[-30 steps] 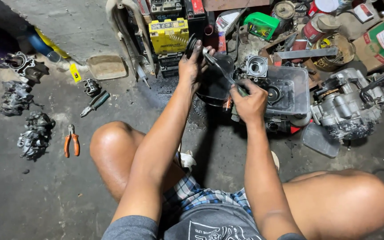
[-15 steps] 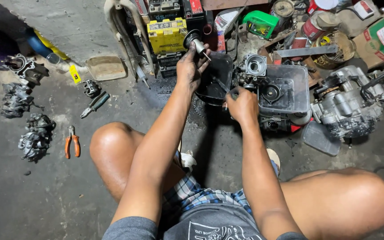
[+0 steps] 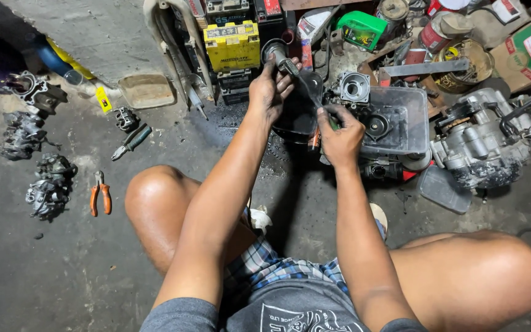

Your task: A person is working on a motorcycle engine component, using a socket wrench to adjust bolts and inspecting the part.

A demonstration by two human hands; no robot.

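Note:
My left hand (image 3: 270, 91) is raised over the floor and grips a small round grey metal part (image 3: 274, 49) at its fingertips. My right hand (image 3: 341, 136) is closed around a thin tool with a greenish handle. The tool's slim shaft (image 3: 307, 92) runs up and left to the metal part. Both hands hover in front of a clear plastic tub (image 3: 408, 126) that holds dark engine pieces, with a grey carburetor body (image 3: 354, 86) on its left rim. My bare knees frame the hands.
A yellow battery (image 3: 233, 44) stands behind the left hand. An engine block (image 3: 480, 144) and a clear lid (image 3: 444, 189) lie right. Orange-handled pliers (image 3: 100, 192), a screwdriver (image 3: 131, 141) and several greasy carburetor parts (image 3: 50, 184) lie on the concrete at left. Cans and boxes crowd the back.
My left hand has risen with the round part, now held at the fingertips. My right hand has left the tub and moved left, bringing the tool's shaft up to the part.

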